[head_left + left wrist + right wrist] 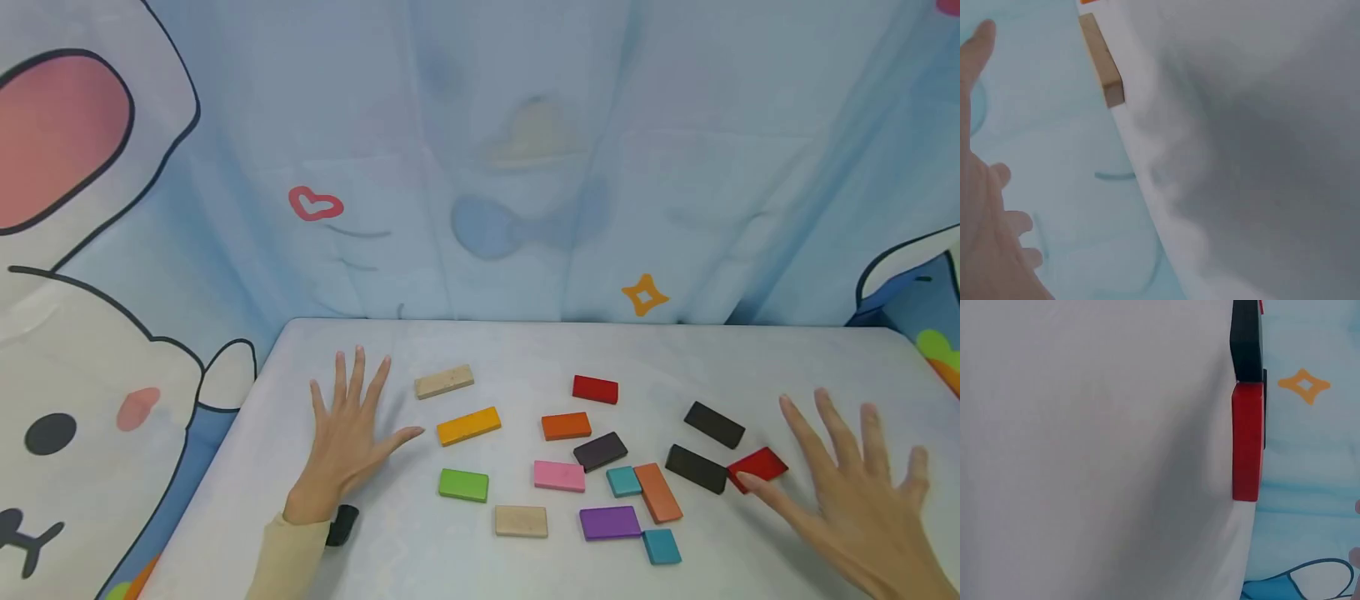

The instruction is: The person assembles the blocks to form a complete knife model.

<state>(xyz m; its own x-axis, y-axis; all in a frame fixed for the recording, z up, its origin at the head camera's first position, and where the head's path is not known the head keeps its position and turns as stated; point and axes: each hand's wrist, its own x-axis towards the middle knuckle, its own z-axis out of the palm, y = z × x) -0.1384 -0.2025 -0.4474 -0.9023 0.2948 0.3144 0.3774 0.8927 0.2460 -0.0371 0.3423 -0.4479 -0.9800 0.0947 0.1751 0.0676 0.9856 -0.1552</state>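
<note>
My left hand (347, 437) is spread above the left side of the white table, fingers straight and nothing in it. Its thumb points toward a yellow block (469, 426), and a plain wooden block (444, 382) lies a little farther back, seen also as a wooden block (1102, 60) in the left wrist view. On the right, my right hand (862, 492) is spread too and holds nothing. Its thumb tip overlaps a red block (765, 467) in the head view. Two black blocks (696, 468) lie just left of that red one.
Mid-table lie a green block (463, 485), a pink block (558, 476), a purple block (611, 523), teal pieces (662, 547), orange blocks (658, 492), another red block (596, 389) and others, all flat. A patterned blue curtain (525, 275) hangs behind the table's back edge.
</note>
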